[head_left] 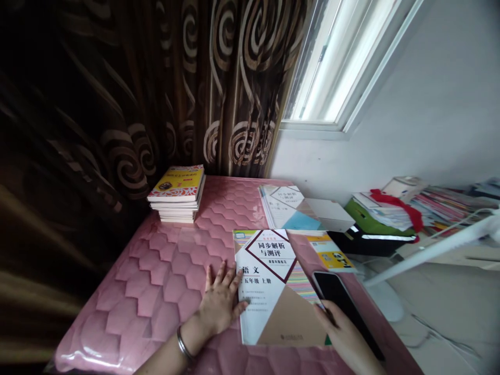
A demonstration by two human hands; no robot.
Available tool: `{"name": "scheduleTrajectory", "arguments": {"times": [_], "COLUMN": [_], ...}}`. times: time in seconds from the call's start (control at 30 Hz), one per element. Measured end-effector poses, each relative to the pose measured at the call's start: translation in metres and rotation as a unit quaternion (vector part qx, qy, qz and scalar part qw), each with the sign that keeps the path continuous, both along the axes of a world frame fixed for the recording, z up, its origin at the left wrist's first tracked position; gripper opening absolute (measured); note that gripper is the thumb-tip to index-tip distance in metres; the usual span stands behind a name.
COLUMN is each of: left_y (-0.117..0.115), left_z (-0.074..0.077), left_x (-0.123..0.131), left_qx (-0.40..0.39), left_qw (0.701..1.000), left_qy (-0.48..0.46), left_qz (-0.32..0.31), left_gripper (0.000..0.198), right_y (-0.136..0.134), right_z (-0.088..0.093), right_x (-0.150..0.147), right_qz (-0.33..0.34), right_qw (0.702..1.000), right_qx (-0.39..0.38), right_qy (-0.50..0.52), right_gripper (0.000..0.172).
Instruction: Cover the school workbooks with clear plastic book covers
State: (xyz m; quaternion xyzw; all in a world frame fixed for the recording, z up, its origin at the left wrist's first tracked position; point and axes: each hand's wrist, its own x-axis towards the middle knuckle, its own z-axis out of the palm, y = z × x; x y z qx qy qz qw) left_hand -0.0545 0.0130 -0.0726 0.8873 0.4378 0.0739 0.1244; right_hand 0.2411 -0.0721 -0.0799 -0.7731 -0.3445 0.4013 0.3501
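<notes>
A white and tan workbook (279, 291) with Chinese print and a diamond frame lies in front of me on the pink quilted table cover (164, 281). My left hand (219, 303) rests with its fingers spread, its thumb and fingertips at the book's left edge. A silver bangle circles that wrist. At the lower right edge of the book, my right hand (346, 333) grips the edge, thumb side up, its other fingers partly hidden. Just beside this hand lies a black phone (339, 299).
Stacked books (177, 192) stand at the far left corner, before a dark curtain (219, 78). Another pale workbook (287, 205) and a white box (330, 213) lie at the back. A yellow booklet (330, 255) sits right. A white lamp (433, 252) and piled papers (385, 211) are farther right.
</notes>
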Motion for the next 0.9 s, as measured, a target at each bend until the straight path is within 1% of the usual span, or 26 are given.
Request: {"name": "scheduleTrajectory", "arguments": {"times": [0.1,0.2,0.37,0.47,0.53,0.63,0.73,0.8,0.9], "left_y": [0.0,0.0,-0.002,-0.004,-0.005,-0.005,-0.004,-0.004,-0.004], "left_z": [-0.004,-0.004,-0.002,-0.002,-0.001,0.001,0.003,0.003,0.001], "left_x": [-0.002,-0.002,0.0,0.001,0.002,0.003,0.003,0.003,0.002], "left_qx": [0.011,0.016,-0.009,-0.01,-0.013,-0.028,-0.035,-0.037,-0.028], "left_qw": [1.0,1.0,1.0,1.0,0.999,0.999,0.999,0.999,0.999], "left_qy": [0.003,0.012,0.023,0.024,0.028,0.033,0.028,0.026,0.023], "left_qz": [-0.002,-0.001,0.007,0.007,0.009,0.012,0.012,0.013,0.01], "left_gripper": [0.068,0.067,0.069,0.068,0.068,0.069,0.069,0.069,0.068], "right_y": [0.0,-0.002,0.001,0.001,0.001,0.002,0.011,0.018,0.026], "right_z": [-0.003,-0.009,-0.017,-0.02,-0.019,-0.012,-0.004,-0.001,-0.005], "right_x": [0.003,0.005,0.01,0.014,0.015,0.016,0.015,0.014,0.013], "right_qz": [0.048,0.073,0.094,0.104,0.109,0.127,0.154,0.151,0.135], "right_qw": [0.994,0.985,0.978,0.978,0.98,0.977,0.967,0.961,0.955], "right_qx": [0.026,0.03,0.016,0.01,0.003,-0.012,-0.023,-0.019,-0.008], "right_qy": [-0.093,-0.151,-0.184,-0.178,-0.166,-0.169,-0.204,-0.231,-0.262], "right_gripper": [0.033,0.031,0.023,0.02,0.018,0.018,0.027,0.031,0.024]}}
